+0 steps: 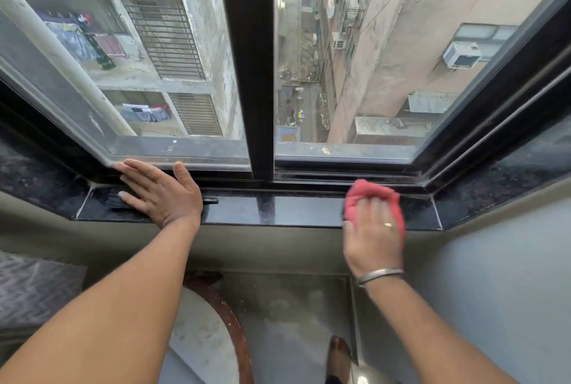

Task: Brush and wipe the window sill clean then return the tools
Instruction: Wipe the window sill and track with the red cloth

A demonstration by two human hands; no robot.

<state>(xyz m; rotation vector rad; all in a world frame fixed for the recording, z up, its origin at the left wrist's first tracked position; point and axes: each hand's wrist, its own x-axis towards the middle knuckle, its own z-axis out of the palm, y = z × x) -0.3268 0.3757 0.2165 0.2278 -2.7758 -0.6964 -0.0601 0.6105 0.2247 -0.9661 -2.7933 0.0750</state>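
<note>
Left hand (160, 190) lies flat, palm down, at the left end of the window sill (278, 209). Fingers spread and pointing up-left toward the corner of the window frame (261, 74); thumb out to the right, near the track. Grip wide, closed on nothing. Forearm runs in from lower left, wrist at the sill's front edge.

Under that hand lies the brush (119, 199), dark, flat on the sill. Bristle end shows past the fingertips to the left; a thin dark handle tip shows right of the wrist. Palm presses on it rather than wrapping it.

Right hand (374, 229) sits at the right end of the sill, palm down on a red cloth (370, 195). Fingers point up toward the glass, slightly blurred. Cloth bunched beneath palm and fingers, spilling beyond the fingertips and along the hand's right side; grip pressed onto the cloth. Ring (388, 224) on one finger, metal bangle (379, 276) at the wrist. Forearm enters from lower right.

Sill between the hands: bare dark polished stone.
</note>
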